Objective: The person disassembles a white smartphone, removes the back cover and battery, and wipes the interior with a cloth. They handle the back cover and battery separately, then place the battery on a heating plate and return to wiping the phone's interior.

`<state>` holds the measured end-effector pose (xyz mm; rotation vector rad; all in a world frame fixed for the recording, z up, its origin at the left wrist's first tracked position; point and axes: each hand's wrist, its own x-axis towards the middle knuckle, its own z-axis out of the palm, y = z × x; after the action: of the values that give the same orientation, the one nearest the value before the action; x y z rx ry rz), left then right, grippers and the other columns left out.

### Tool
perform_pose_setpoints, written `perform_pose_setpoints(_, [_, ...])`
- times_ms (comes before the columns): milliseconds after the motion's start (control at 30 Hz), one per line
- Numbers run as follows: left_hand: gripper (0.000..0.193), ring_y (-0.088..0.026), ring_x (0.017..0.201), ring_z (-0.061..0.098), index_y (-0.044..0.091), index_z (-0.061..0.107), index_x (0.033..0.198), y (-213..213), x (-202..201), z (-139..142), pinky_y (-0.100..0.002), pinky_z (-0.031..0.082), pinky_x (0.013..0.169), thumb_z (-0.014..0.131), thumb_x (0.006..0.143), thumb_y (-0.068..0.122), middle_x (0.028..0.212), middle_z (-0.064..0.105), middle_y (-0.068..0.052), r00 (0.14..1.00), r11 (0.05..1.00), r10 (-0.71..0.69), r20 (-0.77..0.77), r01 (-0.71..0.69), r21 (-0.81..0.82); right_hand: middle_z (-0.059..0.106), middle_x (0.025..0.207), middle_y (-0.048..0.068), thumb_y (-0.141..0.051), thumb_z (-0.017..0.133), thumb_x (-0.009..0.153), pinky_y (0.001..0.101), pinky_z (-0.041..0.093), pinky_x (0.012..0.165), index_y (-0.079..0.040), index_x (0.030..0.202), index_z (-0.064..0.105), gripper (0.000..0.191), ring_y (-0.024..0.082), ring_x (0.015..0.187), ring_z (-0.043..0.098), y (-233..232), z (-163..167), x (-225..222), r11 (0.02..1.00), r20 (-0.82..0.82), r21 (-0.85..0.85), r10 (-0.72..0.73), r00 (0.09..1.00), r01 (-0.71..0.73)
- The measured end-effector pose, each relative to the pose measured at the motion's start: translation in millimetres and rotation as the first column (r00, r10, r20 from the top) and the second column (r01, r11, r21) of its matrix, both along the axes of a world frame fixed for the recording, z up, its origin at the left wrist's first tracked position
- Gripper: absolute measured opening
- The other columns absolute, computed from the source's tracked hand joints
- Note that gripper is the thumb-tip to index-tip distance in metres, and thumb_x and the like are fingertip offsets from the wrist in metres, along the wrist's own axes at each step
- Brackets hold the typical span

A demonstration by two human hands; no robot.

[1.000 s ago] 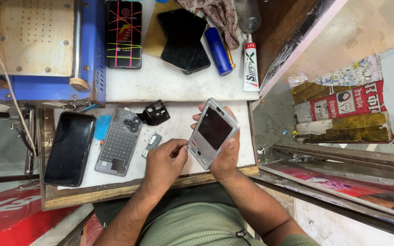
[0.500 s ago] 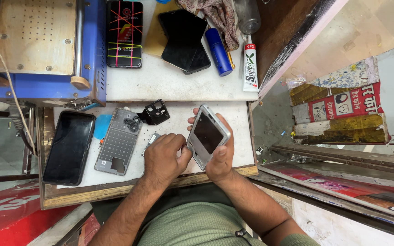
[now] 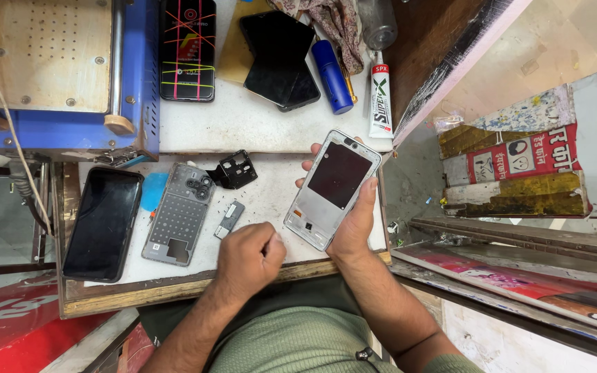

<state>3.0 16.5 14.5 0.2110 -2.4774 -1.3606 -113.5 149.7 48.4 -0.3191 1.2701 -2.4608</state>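
My right hand (image 3: 354, 221) grips a silver phone frame (image 3: 332, 188) with a dark plate in its middle, holding it tilted above the white bench top (image 3: 264, 200). My left hand (image 3: 249, 257) is closed into a loose fist just left of the frame, apart from it, and whether it pinches anything is hidden. A small grey part (image 3: 229, 219) lies on the bench just above that fist. Further left lies a grey phone back cover (image 3: 177, 213) with camera holes, and a black camera bracket (image 3: 233, 170) sits above it.
A black phone screen (image 3: 103, 222) lies at the bench's left edge beside a blue pick (image 3: 152, 191). Behind stand a blue machine with a wooden plate (image 3: 57, 69), a phone with red lines (image 3: 187, 48), dark screens (image 3: 278, 59), a blue cylinder (image 3: 332, 76) and a glue tube (image 3: 380, 103).
My right hand lifted the phone frame up and to the right. My left hand came off the frame and drew back toward me, closing into a fist.
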Motion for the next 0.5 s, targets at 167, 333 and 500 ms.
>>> perform_pose_setpoints(167, [0.021, -0.021, 0.072, 0.075, 0.003, 0.07, 0.106, -6.8, -6.0, 6.4, -0.032, 0.058, 0.055, 0.067, 0.089, 0.014, 0.086, 0.076, -0.011, 0.996, 0.981, 0.007, 0.093, -0.024, 0.193, 0.048, 0.15, 0.024, -0.068, 0.042, 0.103, 0.0487, 0.054, 0.103, -0.016, 0.164, 0.02, 0.084, 0.032, 0.128, 0.057, 1.2, -4.1, 4.3, 1.0, -0.041, 0.021, 0.005, 0.999, -0.004])
perform_pose_setpoints(333, [0.016, -0.021, 0.07, 0.076, 0.008, 0.075, 0.102, -3.9, -11.8, 11.5, -0.033, 0.059, 0.06, 0.071, 0.088, 0.016, 0.084, 0.077, -0.01, 0.981, 0.998, 0.028, 0.191, -0.038, 0.049, 0.047, 0.151, 0.025, -0.069, 0.05, 0.101, 0.051, 0.055, 0.106, -0.011, 0.163, 0.018, 0.091, 0.033, 0.13, 0.057, 4.6, -9.7, 9.0, 0.996, -0.189, 0.07, 0.074, 0.979, -0.062])
perform_pose_setpoints(500, [0.015, -0.022, 0.067, 0.074, 0.007, 0.076, 0.099, -3.3, -15.4, 8.5, -0.036, 0.058, 0.06, 0.072, 0.088, 0.017, 0.08, 0.076, -0.009, 0.976, 0.993, 0.011, 0.219, 0.015, -0.117, 0.046, 0.151, 0.03, -0.073, 0.054, 0.098, 0.0523, 0.055, 0.11, 0.002, 0.157, 0.024, 0.1, 0.035, 0.133, 0.057, 10.4, -17.9, 14.4, 0.973, -0.316, 0.202, 0.172, 0.933, -0.111])
